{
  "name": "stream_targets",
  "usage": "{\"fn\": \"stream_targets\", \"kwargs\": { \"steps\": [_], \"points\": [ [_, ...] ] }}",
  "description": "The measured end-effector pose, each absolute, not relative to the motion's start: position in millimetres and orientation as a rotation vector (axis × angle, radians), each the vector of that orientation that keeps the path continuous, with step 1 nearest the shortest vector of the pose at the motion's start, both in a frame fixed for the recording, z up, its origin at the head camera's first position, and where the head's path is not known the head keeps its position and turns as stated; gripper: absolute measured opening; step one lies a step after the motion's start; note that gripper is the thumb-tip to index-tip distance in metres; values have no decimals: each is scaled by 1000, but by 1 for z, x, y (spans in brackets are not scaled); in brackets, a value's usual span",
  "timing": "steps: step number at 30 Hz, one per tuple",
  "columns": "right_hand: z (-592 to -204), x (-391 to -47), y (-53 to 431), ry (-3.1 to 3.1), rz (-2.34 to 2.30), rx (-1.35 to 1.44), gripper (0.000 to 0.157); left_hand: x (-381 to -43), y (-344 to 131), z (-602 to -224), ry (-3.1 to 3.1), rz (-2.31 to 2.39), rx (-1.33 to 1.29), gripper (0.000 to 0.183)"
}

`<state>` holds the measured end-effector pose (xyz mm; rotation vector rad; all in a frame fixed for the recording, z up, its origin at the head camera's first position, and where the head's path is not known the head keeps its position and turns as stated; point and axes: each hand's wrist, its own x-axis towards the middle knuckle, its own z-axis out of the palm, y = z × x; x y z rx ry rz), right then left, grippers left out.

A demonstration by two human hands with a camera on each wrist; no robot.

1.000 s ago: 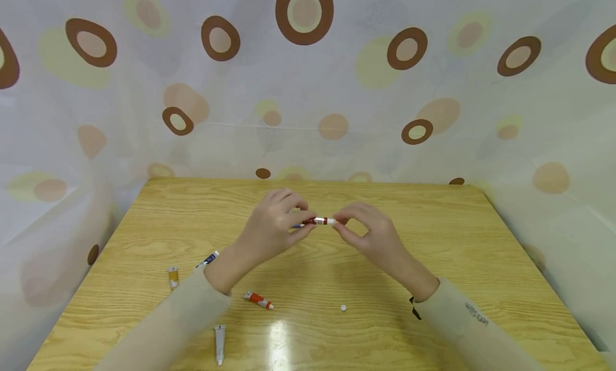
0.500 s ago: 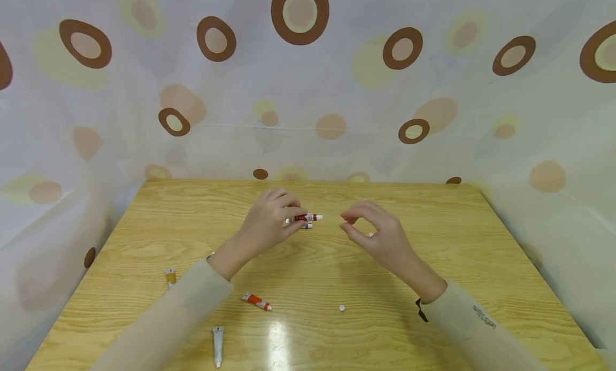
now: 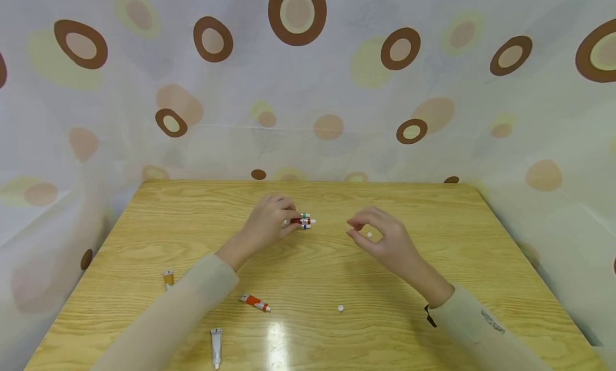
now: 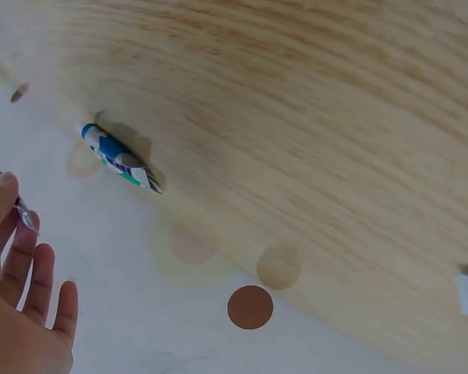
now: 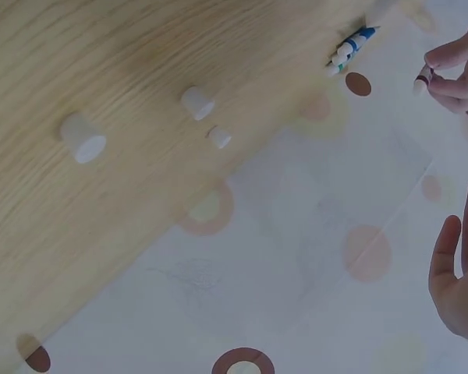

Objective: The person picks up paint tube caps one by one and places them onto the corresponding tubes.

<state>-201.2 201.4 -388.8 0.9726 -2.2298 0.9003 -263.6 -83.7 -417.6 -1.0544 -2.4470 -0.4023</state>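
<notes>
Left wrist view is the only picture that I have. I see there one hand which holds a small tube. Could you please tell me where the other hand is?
Observer: The right hand is to the right of the dark red tube, apart from it.
Operator: Thank you. And are there any small loose parts?
Observer: Yes, the right wrist view shows three white caps on the table.
Operator: Is some other reddish tube present?
Observer: Yes, the head view shows an orange-red tube on the table, lower in the picture than the dark red one.
</notes>
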Motion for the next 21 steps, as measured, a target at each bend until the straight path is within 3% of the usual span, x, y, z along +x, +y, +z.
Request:
{"fn": "stream_targets", "kwargs": {
  "steps": [21],
  "points": [
    [-423,-174,210,-2532,950,1178,21,-269,-75,-447,-2624,-367,-1044,17]
  ]
}}
